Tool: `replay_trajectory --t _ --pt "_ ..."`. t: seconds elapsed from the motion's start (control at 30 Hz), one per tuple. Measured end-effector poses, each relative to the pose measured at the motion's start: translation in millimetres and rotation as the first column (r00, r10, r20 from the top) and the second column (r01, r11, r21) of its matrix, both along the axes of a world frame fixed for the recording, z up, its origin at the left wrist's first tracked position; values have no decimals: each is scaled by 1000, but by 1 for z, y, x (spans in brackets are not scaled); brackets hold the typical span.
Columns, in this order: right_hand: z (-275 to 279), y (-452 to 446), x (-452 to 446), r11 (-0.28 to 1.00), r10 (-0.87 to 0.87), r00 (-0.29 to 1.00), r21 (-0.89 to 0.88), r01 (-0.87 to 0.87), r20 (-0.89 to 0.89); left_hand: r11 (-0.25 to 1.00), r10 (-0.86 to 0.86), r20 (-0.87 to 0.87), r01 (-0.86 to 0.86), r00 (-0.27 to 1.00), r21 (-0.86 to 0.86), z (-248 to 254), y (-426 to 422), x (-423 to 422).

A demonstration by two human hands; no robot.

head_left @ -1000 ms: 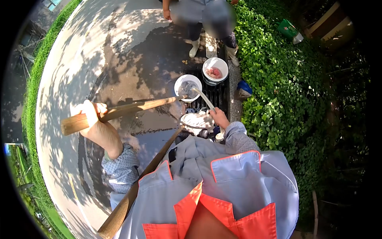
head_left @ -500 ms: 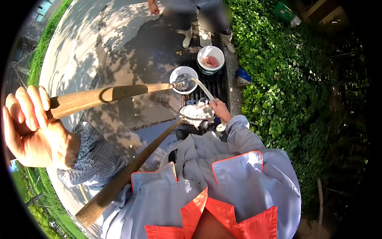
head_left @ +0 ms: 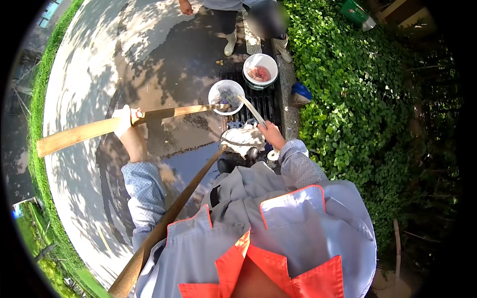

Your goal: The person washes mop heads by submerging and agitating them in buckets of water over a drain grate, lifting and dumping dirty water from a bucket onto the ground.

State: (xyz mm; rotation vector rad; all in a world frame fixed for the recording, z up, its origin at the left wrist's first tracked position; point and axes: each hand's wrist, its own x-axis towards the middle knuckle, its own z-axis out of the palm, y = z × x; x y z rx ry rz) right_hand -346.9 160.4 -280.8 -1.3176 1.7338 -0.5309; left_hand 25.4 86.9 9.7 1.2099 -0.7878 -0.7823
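Note:
My left hand point(head_left: 128, 121) is closed around a long wooden pole point(head_left: 74, 138), which runs rightward to the white bucket point(head_left: 212, 97). The pole's far end is at the bucket's opening, where greyish contents point(head_left: 228, 96) show. My right hand point(head_left: 272, 135) grips a pale, flat strip point(head_left: 254, 111) that reaches up to the same bucket's rim. Just below lies a bunched white cloth point(head_left: 243, 140) on the ground. A second wooden pole point(head_left: 174, 211) slants from my left side up to the cloth's edge; whether they are joined, I cannot tell.
Another white bucket point(head_left: 261, 64) with pinkish-red contents stands on the drain grate point(head_left: 256, 104). Beyond it is a person in pale boots point(head_left: 230, 43). A stone curb point(head_left: 292, 116) and leafy hedge point(head_left: 343, 99) border the right; wet pavement point(head_left: 164, 89) lies left. A blue item point(head_left: 301, 91) rests by the curb.
My left hand has shifted right and away from me along the pole, so its near end now sticks out past the hand. The right hand keeps holding the strip.

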Motion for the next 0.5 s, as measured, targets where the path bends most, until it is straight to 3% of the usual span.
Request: replay_trajectory --t 0.03,0.13,0.17,0.23,0.27,0.33,0.37,0.4,0.43,0.5 --pt "-3 1 1 999 15 999 -36 -16 -36 983 176 -32 -178 984 -55 -16 -2 2" --pt "-19 5 1 996 20 999 -86 -24 -51 965 193 -189 -221 963 -139 -9 -4 6" --pt "-25 6 1 995 29 996 -96 -37 -84 964 69 -146 -104 987 -245 4 -3 1" --pt "1 6 1 999 22 1000 24 -22 -2 898 -211 -156 128 965 -420 59 -4 -20" --pt "12 7 1 996 20 999 82 -23 36 915 -180 -136 115 974 -387 92 -2 -31" --pt "9 7 -2 1000 23 1000 -13 -23 -1 912 -15 -137 -43 990 -409 159 4 -56" --pt "2 7 -4 999 20 1000 -43 -20 0 850 -252 -27 209 967 -484 180 10 -42" --pt "-3 9 -4 998 17 1000 -68 -17 1 841 -289 8 258 957 -475 204 15 -36" --pt "1 8 -5 999 27 1000 -42 -27 3 752 -439 57 402 896 -523 224 21 -26" --pt "0 10 -7 1000 16 1000 5 -16 15 662 -544 98 498 833 -559 244 36 -16"
